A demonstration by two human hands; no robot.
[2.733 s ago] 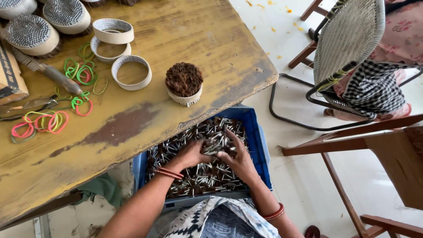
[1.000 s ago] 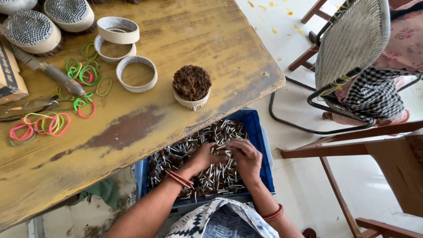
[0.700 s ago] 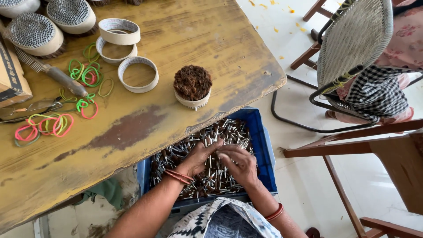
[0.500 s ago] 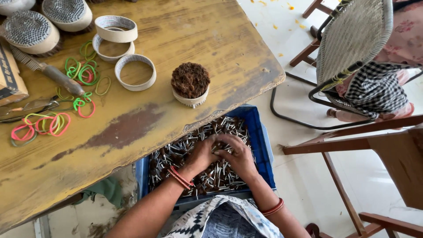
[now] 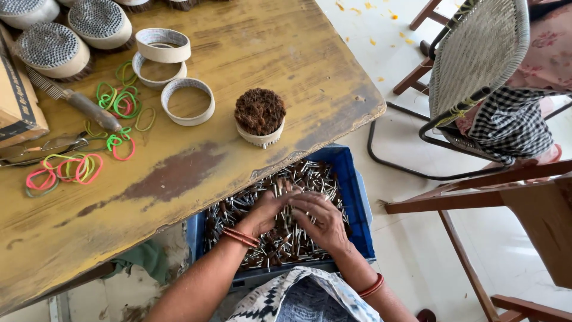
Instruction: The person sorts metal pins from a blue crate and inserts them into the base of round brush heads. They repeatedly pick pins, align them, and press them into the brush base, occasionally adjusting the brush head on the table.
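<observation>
Currently both hands work inside the blue crate (image 5: pixel 356 197), which sits low beside the person's lap and partly under the edge of the counter (image 5: pixel 250 36). The crate holds a dense heap of small pins (image 5: pixel 262 238) with silvery shafts and dark ends. The left hand (image 5: pixel 268 210) lies palm down on the heap, fingers curled around a small cluster of pins. The right hand (image 5: pixel 320 219) sits just beside it, touching it at the fingertips, fingers bent narrow over the same cluster. How many pins each hand holds cannot be told.

The low crate position keeps the loose stock within reach of both wrists while the work surface above stays free for assembly items. On the counter, nearest the crate, stands a round cup (image 5: pixel 260 118) packed with upright brown-topped pins. Further back lie empty card rings (image 5: pixel 188 101), coloured rubber bands (image 5: pixel 118 101), a dark-handled tool (image 5: pixel 89 107) and filled round bundles (image 5: pixel 99 21). A woven chair (image 5: pixel 476 53) stands well apart to the right.
</observation>
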